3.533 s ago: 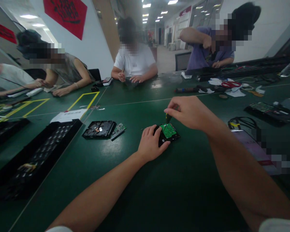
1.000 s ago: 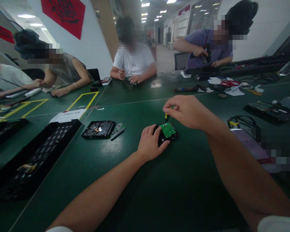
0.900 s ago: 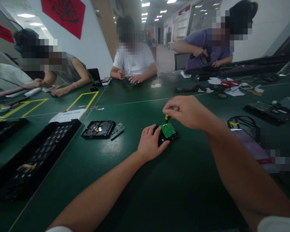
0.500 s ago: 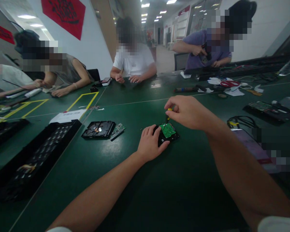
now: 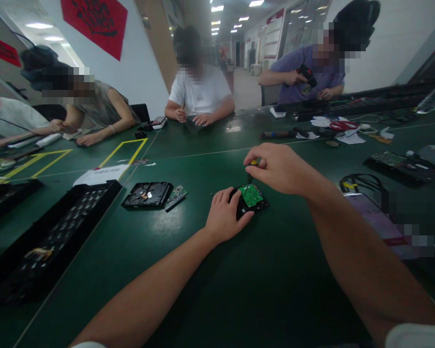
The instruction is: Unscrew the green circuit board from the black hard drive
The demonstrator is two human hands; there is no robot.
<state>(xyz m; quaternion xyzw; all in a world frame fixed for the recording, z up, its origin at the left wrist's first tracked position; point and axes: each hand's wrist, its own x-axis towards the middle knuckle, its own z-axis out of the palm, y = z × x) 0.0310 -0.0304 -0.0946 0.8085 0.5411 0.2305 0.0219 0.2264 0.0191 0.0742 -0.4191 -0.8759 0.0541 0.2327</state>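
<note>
A black hard drive (image 5: pixel 261 204) with a green circuit board (image 5: pixel 253 195) on top lies flat on the table ahead of me. My left hand (image 5: pixel 223 215) grips its left end, thumb along the near edge and fingers at the far side. Above the board, my right hand (image 5: pixel 271 166) is closed around a small screwdriver (image 5: pixel 249 180) with a yellow-topped handle. The screwdriver points down, its thin shaft reaching the board; the exact tip contact is too small to make out. To the left lie another hard drive (image 5: pixel 147 195) and a loose circuit board (image 5: pixel 176 197).
A long black tray (image 5: pixel 54 232) stands at left, with a paper sheet (image 5: pixel 101 175) behind it. At right are a coiled black cable (image 5: pixel 362 182), a phone-like device (image 5: pixel 379 220) and another drive with a board (image 5: pixel 398 166). Several people sit across the table; one holds a power tool (image 5: pixel 307 75).
My right hand has shifted slightly left with the screwdriver, whose shaft now meets the board further left. My left hand and the hard drive stay put. Across the table, a co-worker's power tool has risen.
</note>
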